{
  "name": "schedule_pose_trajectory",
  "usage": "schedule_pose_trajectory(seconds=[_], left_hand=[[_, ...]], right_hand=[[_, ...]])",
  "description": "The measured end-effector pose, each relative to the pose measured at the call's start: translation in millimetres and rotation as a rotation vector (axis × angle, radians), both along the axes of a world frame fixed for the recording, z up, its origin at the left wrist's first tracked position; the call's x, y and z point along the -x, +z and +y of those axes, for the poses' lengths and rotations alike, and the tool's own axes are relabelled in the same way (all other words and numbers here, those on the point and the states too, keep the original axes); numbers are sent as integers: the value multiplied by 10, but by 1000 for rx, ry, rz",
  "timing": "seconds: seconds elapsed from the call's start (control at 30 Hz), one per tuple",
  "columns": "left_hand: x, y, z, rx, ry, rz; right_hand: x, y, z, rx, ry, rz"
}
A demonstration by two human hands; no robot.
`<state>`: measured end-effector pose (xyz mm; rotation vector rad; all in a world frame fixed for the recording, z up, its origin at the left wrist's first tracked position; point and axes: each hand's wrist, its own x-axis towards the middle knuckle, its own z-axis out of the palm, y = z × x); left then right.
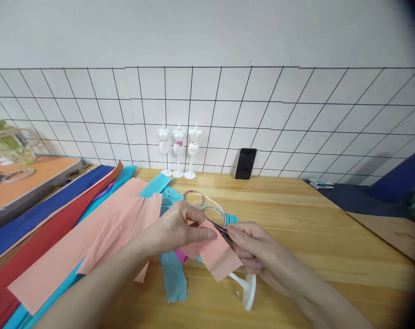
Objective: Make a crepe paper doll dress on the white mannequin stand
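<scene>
Between finger and thumb, my left hand (180, 227) pinches a small pink paper piece (219, 256) by its upper edge. My right hand (253, 244) is closed on dark scissors (221, 228), whose blades lie along the top edge of that piece, near my left thumb. Beneath the hands, a white stand (249, 292) lies tipped over on the table, mostly covered by the paper. A teal strip (173, 278) hangs below my left hand, and a bit of magenta paper (181, 256) shows beside it.
Long pink (77, 233), red (56, 242) and blue strips (49, 203) cover the left of the wooden table (279, 201). Three white mannequins (179, 148) and a phone (246, 163) stand by the wall. Rolls of trim (193, 198) lie behind my hands. A bottle (13, 144) is far left.
</scene>
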<state>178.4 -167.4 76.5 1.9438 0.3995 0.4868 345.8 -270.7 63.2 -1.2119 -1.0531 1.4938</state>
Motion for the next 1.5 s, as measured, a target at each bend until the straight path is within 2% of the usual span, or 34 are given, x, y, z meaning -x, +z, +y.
schedule_pose_trajectory(seconds=[0.17, 0.3, 0.4, 0.5, 0.57, 0.63, 0.73, 0.9, 1.03, 1.1, 1.17, 1.27, 1.33, 1.4, 1.5], left_hand=[[-9, 5, -12, 8, -32, 27], [8, 32, 29, 2, 13, 18], [35, 49, 83, -4, -12, 32], [73, 53, 145, 9, -49, 33], [109, 65, 187, 26, -112, 50], [149, 87, 226, 20, -250, 101], [193, 100, 268, -78, -457, 235], [168, -40, 295, -249, -546, 489], [145, -121, 306, -249, -580, 515], [152, -95, 293, -223, -598, 504], [160, -43, 249, -152, -669, 492], [152, 23, 139, -39, -832, 459], [137, 42, 70, -29, -884, 429], [127, 50, 37, -54, -875, 409], [127, 65, 67, -38, -817, 391]], right_hand=[[-42, 23, -12, -17, 11, 25], [-75, 72, -22, -99, -60, 44], [-83, 90, -2, -233, -167, -104], [-76, 83, 35, -263, -144, -270], [-71, 73, 53, -264, -111, -307], [-70, 64, 60, -271, -139, -315], [-77, 61, 54, -268, -187, -326], [-61, 61, 51, -285, -169, -389], [-48, 43, 78, -332, -146, -498], [-88, 19, 93, -354, -125, -607], [-179, -18, 102, -338, -62, -829], [-385, -100, 104, -243, 99, -1216], [-519, -163, 104, -171, 179, -1380], [-610, -217, 111, -110, 231, -1455], [-643, -246, 126, -88, 272, -1452]])
